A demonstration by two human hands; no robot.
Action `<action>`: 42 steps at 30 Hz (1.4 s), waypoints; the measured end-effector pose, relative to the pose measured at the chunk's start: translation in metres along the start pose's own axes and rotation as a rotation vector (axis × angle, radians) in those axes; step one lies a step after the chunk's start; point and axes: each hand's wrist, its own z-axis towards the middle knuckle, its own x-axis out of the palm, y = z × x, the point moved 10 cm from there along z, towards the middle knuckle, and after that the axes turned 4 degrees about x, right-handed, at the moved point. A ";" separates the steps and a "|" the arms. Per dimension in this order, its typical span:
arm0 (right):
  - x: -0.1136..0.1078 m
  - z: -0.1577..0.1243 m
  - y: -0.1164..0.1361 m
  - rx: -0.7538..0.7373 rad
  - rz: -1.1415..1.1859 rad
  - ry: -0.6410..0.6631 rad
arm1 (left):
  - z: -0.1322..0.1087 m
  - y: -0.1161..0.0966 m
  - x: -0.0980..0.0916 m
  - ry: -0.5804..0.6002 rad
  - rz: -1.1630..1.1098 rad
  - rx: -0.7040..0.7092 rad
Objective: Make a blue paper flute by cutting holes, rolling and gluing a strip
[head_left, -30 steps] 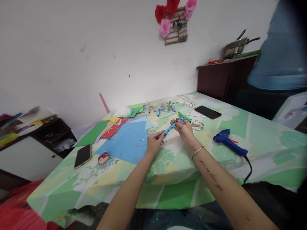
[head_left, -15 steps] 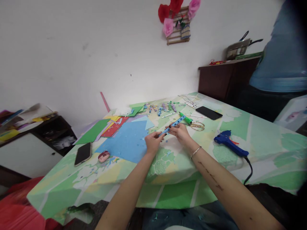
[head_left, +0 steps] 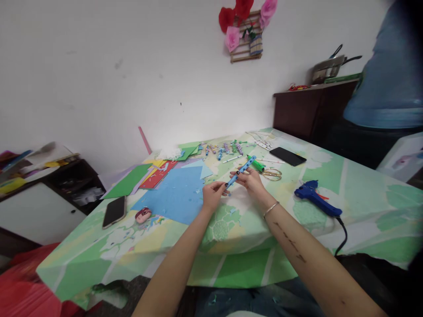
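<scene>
Between my two hands is a narrow blue paper strip (head_left: 247,164) with dark dots, slanting up to the right above the table. My left hand (head_left: 213,194) pinches its lower end. Around its middle are the closed fingers of my right hand (head_left: 250,182), partly covering it. Just beyond my right hand lie a green marker (head_left: 255,163) and gold-handled scissors (head_left: 272,175). A large blue sheet (head_left: 176,193) lies left of my left hand.
A blue glue gun (head_left: 317,199) with a cord lies at right, near a black phone (head_left: 287,156). Another phone (head_left: 115,211) and a small pink case (head_left: 143,215) lie at left. Coloured paper sheets (head_left: 158,175) and several small rolled paper pieces (head_left: 220,153) lie toward the wall.
The strip has tilted a little more upright, its upper end slightly higher. My left fingers have shifted slightly along its lower end. Other things on the table stay put.
</scene>
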 end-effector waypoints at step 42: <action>0.009 -0.005 0.012 -0.083 -0.160 0.001 | -0.009 0.014 0.041 0.410 -0.064 -0.105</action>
